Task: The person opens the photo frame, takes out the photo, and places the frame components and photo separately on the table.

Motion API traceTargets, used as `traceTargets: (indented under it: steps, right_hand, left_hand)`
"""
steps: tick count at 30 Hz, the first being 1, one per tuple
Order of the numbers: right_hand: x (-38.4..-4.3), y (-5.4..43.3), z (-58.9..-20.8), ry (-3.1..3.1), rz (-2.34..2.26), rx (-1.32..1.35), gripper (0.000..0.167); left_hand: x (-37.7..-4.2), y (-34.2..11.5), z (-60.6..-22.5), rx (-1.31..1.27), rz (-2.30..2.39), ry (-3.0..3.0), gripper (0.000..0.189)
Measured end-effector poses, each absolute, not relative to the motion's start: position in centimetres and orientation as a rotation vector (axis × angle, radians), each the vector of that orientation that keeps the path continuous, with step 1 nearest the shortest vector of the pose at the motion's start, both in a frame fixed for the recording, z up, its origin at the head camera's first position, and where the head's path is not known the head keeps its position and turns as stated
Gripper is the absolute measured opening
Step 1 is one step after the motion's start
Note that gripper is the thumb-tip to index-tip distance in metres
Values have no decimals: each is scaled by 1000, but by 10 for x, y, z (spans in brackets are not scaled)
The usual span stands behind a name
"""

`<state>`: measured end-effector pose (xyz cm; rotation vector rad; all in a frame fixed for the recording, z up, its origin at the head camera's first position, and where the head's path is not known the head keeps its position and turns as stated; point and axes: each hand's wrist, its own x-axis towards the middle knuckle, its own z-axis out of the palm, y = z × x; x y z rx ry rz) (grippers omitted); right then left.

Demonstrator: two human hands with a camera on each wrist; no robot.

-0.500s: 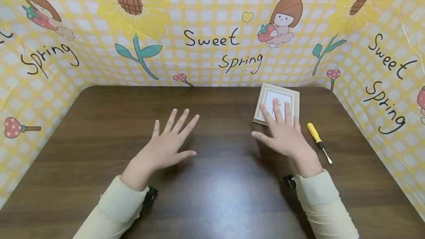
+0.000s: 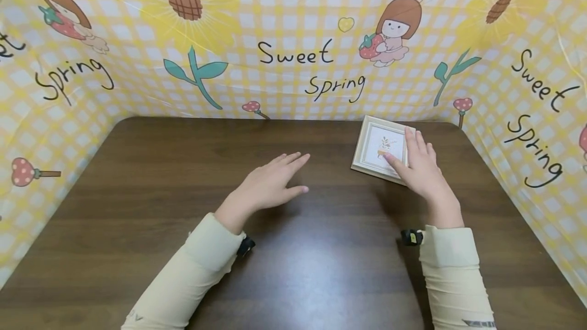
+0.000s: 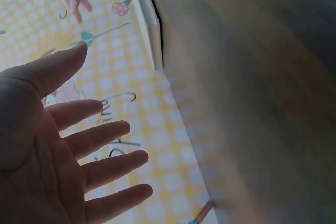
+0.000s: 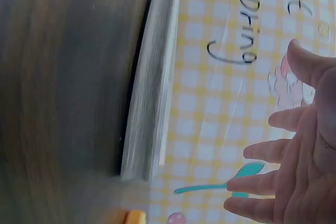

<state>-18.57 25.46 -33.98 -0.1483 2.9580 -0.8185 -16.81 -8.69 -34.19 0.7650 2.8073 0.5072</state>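
Note:
A cream picture frame [image 2: 358, 149] with a small plant picture lies face up at the back right of the brown table. Over its right edge hovers my right hand [image 2: 428, 174], fingers extended and thumb apart. In the right wrist view, the frame's side edge [image 4: 149, 87] stands clear of those fingers. The yellow handle of a screwdriver [image 4: 135, 217] peeks in at the bottom there; the head view has it hidden behind the right hand. My left hand [image 2: 266, 182], fingers straight and holding nothing, hovers above mid-table, left of the picture frame.
A yellow checked cloth [image 2: 293, 24] with flowers and lettering rises behind the table [image 2: 137, 192] and along both sides. Black wrist cameras sit at both cuffs, the right one [image 2: 411, 237] plainly visible.
My left hand has moved right and turned more side-on. The right hand has shifted right, off the picture and over the screwdriver's place. The picture frame lies as before.

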Motion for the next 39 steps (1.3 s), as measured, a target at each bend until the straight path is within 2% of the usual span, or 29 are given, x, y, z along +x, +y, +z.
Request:
traceTargets:
  steps: [6,14,25,31,39]
  right_hand:
    - [-195,269,-345,2980,-958,-156,89]
    - [-202,273,-352,2883,-1096,41,87]
    - [-210,271,-363,2847,-1368,365,64]
    - [-213,272,-367,2781,-1371,385,64]
    - [-214,276,-372,2744,-1346,330,62]
  left_hand:
    - [-192,-67,-346,806,802,2665,66]
    - [-220,-39,-354,721,1091,2500,57]
    - [-244,0,-364,453,1254,2506,44]
    - [-251,18,-372,293,1358,2514,39]
    - [-250,42,-381,228,1271,2568,39]
